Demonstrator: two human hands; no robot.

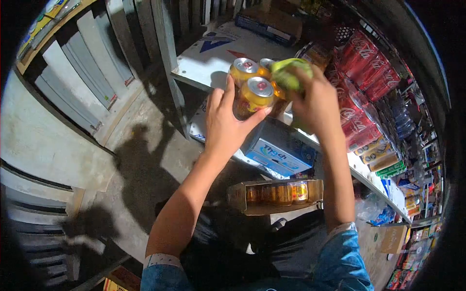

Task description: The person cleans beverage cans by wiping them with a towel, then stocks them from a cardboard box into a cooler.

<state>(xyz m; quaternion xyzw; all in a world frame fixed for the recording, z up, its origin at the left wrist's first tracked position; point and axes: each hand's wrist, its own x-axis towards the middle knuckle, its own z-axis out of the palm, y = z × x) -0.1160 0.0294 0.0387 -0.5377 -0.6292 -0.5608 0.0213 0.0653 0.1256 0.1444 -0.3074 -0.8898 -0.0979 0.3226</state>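
A cluster of gold drink cans [256,87] with red tops is held over the edge of a white shelf [208,60]. My left hand [225,123] wraps the near can from the left, thumb across its front. My right hand [313,104] grips the cans from the right and also pinches a green cloth or wrap [289,72] on top of them. Below my arms, an open cardboard tray [276,194] holds several more gold cans.
Red cola packs [361,72] fill the shelf to the right. A blue and white carton [276,150] sits on the lower shelf. Another box [269,22] lies at the shelf's back. Grey slatted shutters [87,63] stand to the left; concrete floor [141,160] lies below.
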